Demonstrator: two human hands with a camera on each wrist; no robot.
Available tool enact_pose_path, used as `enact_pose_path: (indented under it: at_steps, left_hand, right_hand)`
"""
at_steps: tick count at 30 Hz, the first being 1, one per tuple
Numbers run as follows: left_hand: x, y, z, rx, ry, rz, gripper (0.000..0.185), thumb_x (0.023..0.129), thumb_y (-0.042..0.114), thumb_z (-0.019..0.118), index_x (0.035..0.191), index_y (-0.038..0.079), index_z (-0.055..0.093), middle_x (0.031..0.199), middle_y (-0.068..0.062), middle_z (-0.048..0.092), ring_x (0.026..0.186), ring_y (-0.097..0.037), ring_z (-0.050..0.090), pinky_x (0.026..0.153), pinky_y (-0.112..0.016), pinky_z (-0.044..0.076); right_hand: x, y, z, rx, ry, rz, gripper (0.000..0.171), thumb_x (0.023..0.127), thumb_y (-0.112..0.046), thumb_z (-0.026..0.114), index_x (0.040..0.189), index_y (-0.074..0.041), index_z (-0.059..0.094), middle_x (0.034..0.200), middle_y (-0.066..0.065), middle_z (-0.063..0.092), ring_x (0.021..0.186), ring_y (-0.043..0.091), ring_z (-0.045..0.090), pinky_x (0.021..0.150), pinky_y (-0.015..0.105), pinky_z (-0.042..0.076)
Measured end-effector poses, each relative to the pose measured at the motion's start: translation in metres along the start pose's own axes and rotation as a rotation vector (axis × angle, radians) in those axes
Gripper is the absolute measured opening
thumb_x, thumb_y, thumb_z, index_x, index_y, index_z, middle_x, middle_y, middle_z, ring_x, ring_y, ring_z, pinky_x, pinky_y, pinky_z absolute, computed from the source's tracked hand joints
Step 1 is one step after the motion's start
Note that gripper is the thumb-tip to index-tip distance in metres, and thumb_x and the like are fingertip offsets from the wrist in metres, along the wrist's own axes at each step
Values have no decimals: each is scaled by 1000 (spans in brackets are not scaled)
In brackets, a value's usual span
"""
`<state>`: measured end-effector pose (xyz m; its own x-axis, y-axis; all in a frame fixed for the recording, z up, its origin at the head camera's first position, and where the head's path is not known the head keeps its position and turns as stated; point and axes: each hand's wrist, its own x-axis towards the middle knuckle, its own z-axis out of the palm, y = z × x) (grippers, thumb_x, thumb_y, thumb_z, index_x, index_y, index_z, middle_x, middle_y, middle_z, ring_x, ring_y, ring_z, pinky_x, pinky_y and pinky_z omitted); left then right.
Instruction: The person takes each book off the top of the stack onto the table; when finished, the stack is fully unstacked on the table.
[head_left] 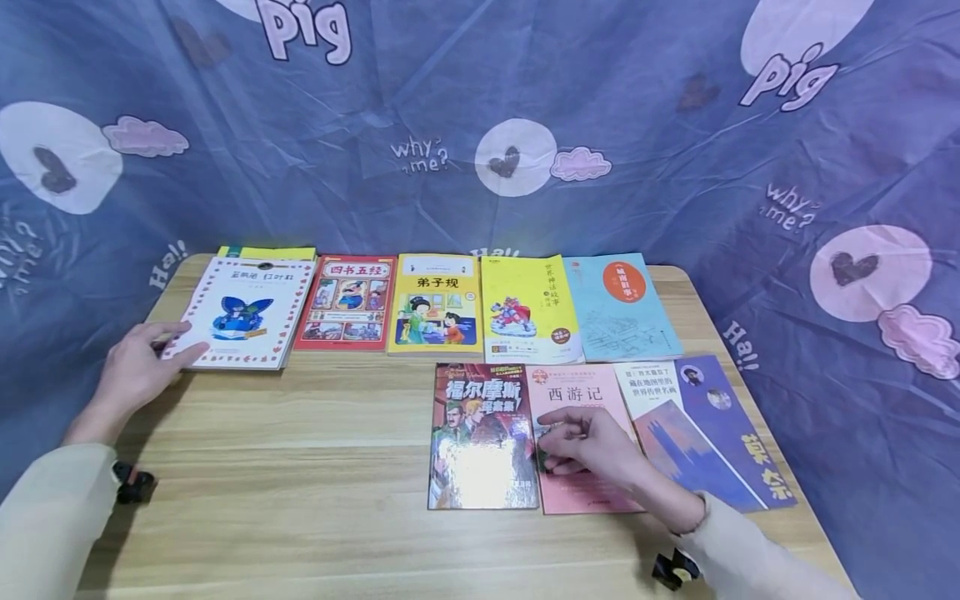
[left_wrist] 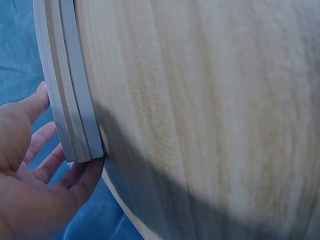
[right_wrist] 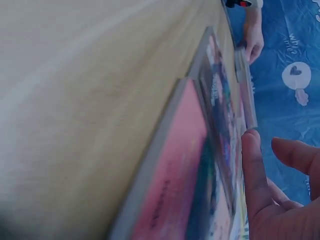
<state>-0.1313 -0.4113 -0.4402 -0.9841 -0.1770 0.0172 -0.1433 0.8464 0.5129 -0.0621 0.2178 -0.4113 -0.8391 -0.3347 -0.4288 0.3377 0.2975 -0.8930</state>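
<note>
Books lie in two rows on the wooden tabletop (head_left: 300, 467): the back row runs from a white butterfly book (head_left: 243, 312) through the red 四书五经 (head_left: 347, 302), the yellow 弟子规 (head_left: 437, 305) and another yellow book (head_left: 528, 308) to a pale blue one (head_left: 621, 307), and the front row holds a dark detective book (head_left: 480, 437), the pink 西游记 (head_left: 573, 400) and a purple-and-white book (head_left: 705, 425). Left hand (head_left: 138, 371) rests at the near left corner of the white butterfly book, its relaxed, loosely spread fingers (left_wrist: 35, 102) touching the page edges without closing round them. Right hand (head_left: 592, 446) lies on the pink 西游记, its fingers lightly bent on the cover and its grip around nothing, while the blue backdrop (head_left: 480, 100) reads "pig", "why me?" and "Ha!".
</note>
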Motion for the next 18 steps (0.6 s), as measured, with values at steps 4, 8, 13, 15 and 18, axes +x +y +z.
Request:
enact_pose_path:
  at_steps: [4, 8, 13, 15, 18]
  left_hand:
    - [-1, 0, 1, -3, 3, 10, 61, 105, 37, 63, 140, -13, 55, 141, -42, 49, 128, -60, 44, 102, -71, 34]
    - [-2, 0, 1, -7, -8, 0, 62, 105, 38, 63, 141, -13, 54, 143, -42, 47, 130, -60, 42, 104, -73, 34]
    - [-1, 0, 1, -4, -13, -5, 64, 106, 39, 62, 142, -13, 54, 143, -42, 47, 131, -60, 42, 104, -73, 34]
    - [-1, 0, 1, -2, -13, -8, 64, 106, 39, 62, 143, -13, 53, 144, -42, 47, 131, -60, 42, 104, -73, 34]
    - [0, 0, 1, 1, -14, -14, 64, 106, 38, 62, 143, -13, 53, 144, -42, 46, 132, -60, 42, 105, -74, 34]
  right_hand:
    - [10, -11, 8, 36, 4, 0, 51, 98, -7, 72, 141, 13, 55, 102, 17, 79, 82, 18, 79, 78, 37, 67]
    - [24, -22, 23, 60, -19, -33, 50, 98, -6, 72, 141, 14, 55, 104, 22, 78, 81, 16, 78, 78, 36, 67]
    - [47, -36, 49, 100, -50, -39, 48, 97, -7, 74, 140, 9, 59, 109, 25, 78, 77, 14, 78, 78, 34, 66]
    - [58, -43, 60, 127, -65, -41, 49, 97, -9, 75, 140, 6, 60, 113, 26, 78, 78, 14, 78, 80, 34, 66]
    - [77, -53, 78, 183, -91, -50, 51, 96, -8, 75, 143, 4, 59, 121, 29, 75, 83, 16, 79, 83, 36, 66]
